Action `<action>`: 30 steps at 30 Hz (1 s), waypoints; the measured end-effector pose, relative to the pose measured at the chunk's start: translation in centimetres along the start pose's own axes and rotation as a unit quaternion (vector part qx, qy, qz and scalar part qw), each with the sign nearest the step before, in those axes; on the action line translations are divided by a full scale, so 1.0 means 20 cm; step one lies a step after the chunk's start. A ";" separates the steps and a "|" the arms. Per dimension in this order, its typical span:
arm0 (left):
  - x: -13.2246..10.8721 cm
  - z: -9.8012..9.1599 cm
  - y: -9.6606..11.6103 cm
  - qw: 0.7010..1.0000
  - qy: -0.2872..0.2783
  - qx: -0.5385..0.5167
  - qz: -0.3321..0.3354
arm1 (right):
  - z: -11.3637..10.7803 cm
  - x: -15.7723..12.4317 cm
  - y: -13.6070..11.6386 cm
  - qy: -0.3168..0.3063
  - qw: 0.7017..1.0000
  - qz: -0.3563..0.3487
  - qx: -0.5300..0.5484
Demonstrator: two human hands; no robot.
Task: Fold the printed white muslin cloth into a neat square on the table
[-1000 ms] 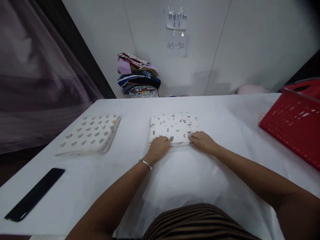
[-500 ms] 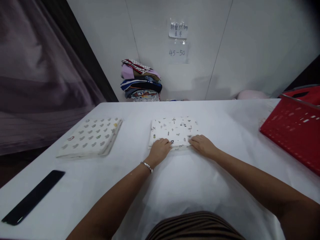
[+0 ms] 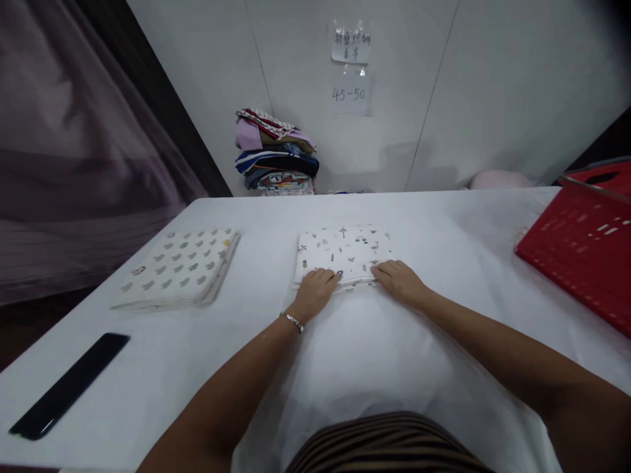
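A folded white cloth point(image 3: 340, 253) printed with small motifs such as a palm and a flamingo lies flat at the middle of the table. My left hand point(image 3: 318, 293) is closed on the left part of its near edge, thumb toward the middle. On the right part of that same edge, my right hand point(image 3: 398, 281) pinches the fabric, fingers on top. Several layers show between the hands, slightly spread apart. The undersides of both hands are hidden.
To the left lies another folded cloth point(image 3: 180, 269) with grey printed shapes. A dark flat phone-like object point(image 3: 71, 384) rests at the near left of the white table point(image 3: 444, 226). A red basket point(image 3: 582, 243) stands at the right. Behind the table is a fabric stack point(image 3: 279, 157).
The near edge of the cloth is lifted a little, its layers parting slightly between the hands. Both hands keep nearly the same place. The view has tilted slightly.
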State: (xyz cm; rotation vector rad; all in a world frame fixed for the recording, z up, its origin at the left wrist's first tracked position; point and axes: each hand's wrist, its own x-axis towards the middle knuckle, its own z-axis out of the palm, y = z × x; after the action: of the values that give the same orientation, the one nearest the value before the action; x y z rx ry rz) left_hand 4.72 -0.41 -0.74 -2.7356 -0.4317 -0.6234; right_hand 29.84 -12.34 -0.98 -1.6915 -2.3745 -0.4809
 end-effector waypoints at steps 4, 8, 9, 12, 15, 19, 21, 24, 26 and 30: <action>0.02 -0.03 -0.01 1.000 -0.005 -0.008 -0.007 | -0.01 0.01 0.02 0.024 1.000 -0.005 0.001; 0.00 -0.02 0.01 0.999 -0.029 -0.030 -0.012 | 0.01 0.00 0.02 0.026 1.000 -0.003 0.011; -0.01 -0.02 0.01 0.999 -0.034 -0.037 -0.016 | 0.02 -0.01 0.02 0.024 1.000 -0.004 0.016; -0.03 -0.01 0.03 0.997 -0.045 -0.048 -0.033 | 0.02 -0.05 0.02 0.025 0.999 0.013 0.031; -0.04 -0.01 0.03 0.997 -0.054 -0.039 -0.040 | 0.01 -0.09 0.05 0.035 0.997 0.060 0.031; -0.05 0.00 0.02 0.997 -0.055 -0.038 -0.044 | -0.01 -0.14 0.06 0.036 0.991 0.124 0.027; -0.04 0.00 0.02 0.996 -0.058 -0.045 -0.048 | -0.01 -0.16 0.05 0.035 0.986 0.160 0.032; -0.04 0.00 0.02 0.995 -0.062 -0.046 -0.056 | 0.01 -0.18 0.03 0.042 0.970 0.232 0.051; -0.04 0.00 0.02 0.995 -0.063 -0.042 -0.059 | 0.02 -0.20 0.02 0.046 0.961 0.263 0.069; -0.05 0.00 0.03 0.995 -0.058 -0.045 -0.061 | 0.02 -0.22 0.04 0.045 0.952 0.290 0.088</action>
State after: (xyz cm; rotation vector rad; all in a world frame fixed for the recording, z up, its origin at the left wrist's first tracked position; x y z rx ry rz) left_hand 4.03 -1.21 -1.31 -2.8586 -0.6155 -0.5278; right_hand 31.96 -15.81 -2.72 -2.0972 -1.6763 -0.2284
